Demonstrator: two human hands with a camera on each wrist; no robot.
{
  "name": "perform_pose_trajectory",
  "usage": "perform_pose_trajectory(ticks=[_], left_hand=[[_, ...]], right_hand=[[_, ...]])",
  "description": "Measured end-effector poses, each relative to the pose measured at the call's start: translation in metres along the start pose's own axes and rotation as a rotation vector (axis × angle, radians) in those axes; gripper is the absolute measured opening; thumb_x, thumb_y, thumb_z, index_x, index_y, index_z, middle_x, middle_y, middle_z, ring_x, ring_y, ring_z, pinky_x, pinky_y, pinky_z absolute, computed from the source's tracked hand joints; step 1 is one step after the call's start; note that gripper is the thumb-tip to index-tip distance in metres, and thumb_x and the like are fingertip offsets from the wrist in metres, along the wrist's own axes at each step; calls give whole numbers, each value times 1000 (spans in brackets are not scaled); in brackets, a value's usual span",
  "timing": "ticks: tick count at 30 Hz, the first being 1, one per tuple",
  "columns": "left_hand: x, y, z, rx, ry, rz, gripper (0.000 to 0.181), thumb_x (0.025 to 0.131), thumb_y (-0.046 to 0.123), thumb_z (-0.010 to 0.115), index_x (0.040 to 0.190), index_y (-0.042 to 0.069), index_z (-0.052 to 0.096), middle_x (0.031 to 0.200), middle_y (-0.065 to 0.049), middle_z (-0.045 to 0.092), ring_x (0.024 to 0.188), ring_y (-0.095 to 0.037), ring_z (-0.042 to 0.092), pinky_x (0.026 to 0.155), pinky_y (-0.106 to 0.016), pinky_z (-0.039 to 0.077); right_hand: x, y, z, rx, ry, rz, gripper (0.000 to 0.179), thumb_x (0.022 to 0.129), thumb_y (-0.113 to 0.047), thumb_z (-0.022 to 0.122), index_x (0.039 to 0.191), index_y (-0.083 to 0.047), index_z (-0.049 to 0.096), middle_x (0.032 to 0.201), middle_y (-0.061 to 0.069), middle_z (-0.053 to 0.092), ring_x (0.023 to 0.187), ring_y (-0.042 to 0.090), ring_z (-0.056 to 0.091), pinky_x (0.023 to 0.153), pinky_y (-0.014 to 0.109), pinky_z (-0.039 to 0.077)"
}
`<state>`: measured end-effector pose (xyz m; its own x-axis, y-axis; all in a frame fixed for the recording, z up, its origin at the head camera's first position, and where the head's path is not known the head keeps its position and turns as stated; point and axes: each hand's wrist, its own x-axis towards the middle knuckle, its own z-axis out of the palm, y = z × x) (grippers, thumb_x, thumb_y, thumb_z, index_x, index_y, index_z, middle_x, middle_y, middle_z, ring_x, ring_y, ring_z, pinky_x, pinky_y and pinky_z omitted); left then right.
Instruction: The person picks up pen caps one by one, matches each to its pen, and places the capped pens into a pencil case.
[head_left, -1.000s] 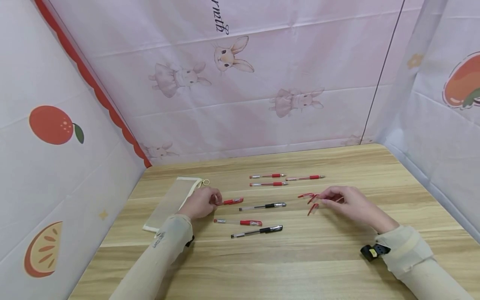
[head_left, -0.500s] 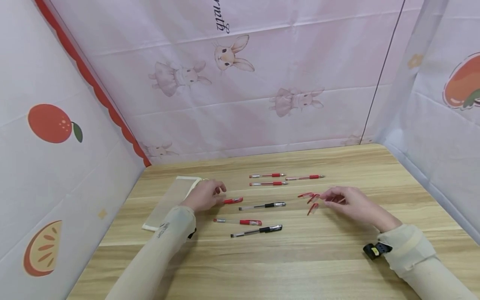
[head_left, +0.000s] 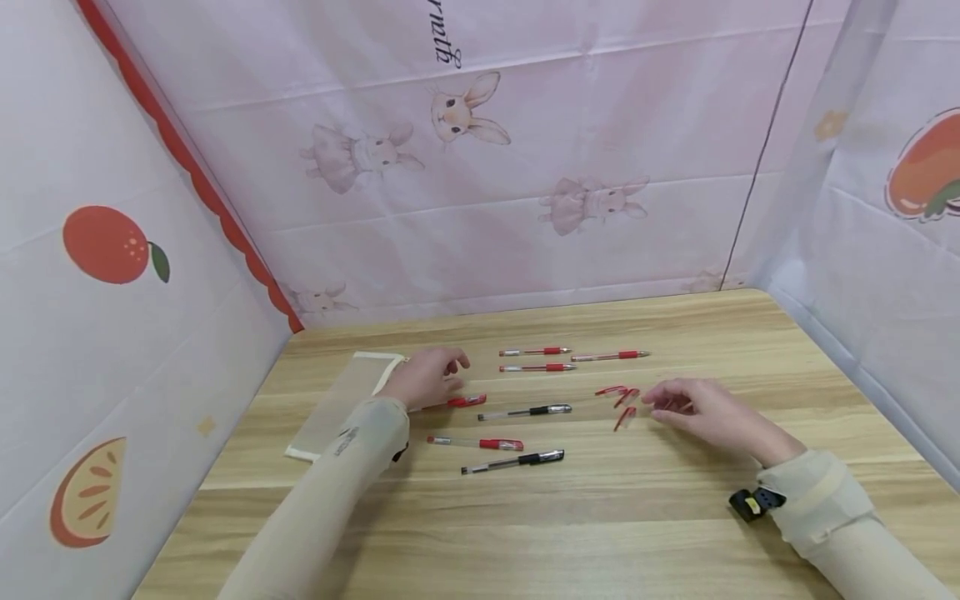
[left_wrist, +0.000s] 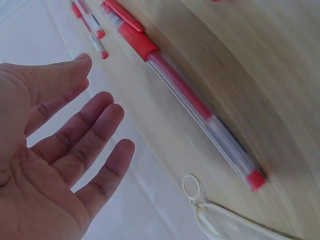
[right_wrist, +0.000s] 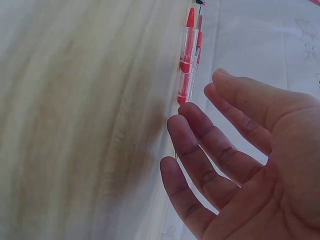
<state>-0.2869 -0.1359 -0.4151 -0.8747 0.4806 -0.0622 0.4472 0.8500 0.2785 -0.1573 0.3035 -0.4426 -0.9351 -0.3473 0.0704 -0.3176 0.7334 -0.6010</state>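
Observation:
My left hand [head_left: 426,379] hovers with loosely bent fingers over the rear end of a capped red pen [head_left: 467,402]. In the left wrist view that hand holds nothing, and the whole red pen [left_wrist: 180,90] lies on the table beyond the fingertips. My right hand [head_left: 708,414], relaxed and holding nothing, is just right of three loose red pen caps [head_left: 625,418]. The right wrist view shows the clear-and-red caps [right_wrist: 187,47] past its fingertips. A mesh pouch [head_left: 337,404] with cream edging lies partly behind my left hand and forearm.
Three uncapped red pens [head_left: 536,367] lie toward the back. A capped black pen [head_left: 525,412], another capped red pen [head_left: 476,443] and a second black pen [head_left: 513,462] lie mid-table. Fabric walls [head_left: 480,250] enclose the wooden table's back and sides.
My left hand has moved right and slightly back, away from the pouch, its fingers spreading. My right hand has drawn slightly right, off the caps. Pens and caps stay put.

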Motion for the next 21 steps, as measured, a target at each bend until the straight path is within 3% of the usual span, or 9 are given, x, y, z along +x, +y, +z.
perform_pose_trajectory(ticks=[12,21], left_hand=[[21,25,3,-2,-13,51,32,104,17,72,135,14,70,124,-9,73,109,-23,67,98,-45,59],[39,37,5,-87,-54,42,32,104,14,70,136,19,70,132,-7,69,120,-24,64,106,-47,55]], right_hand=[[5,0,3,-22,-36,-13,26,103,-22,74,125,-9,75,107,-5,74,95,4,65,84,26,59],[6,-4,2,-14,-66,-2,28,102,-22,74,126,-8,74,107,-5,73,94,4,64,82,24,57]])
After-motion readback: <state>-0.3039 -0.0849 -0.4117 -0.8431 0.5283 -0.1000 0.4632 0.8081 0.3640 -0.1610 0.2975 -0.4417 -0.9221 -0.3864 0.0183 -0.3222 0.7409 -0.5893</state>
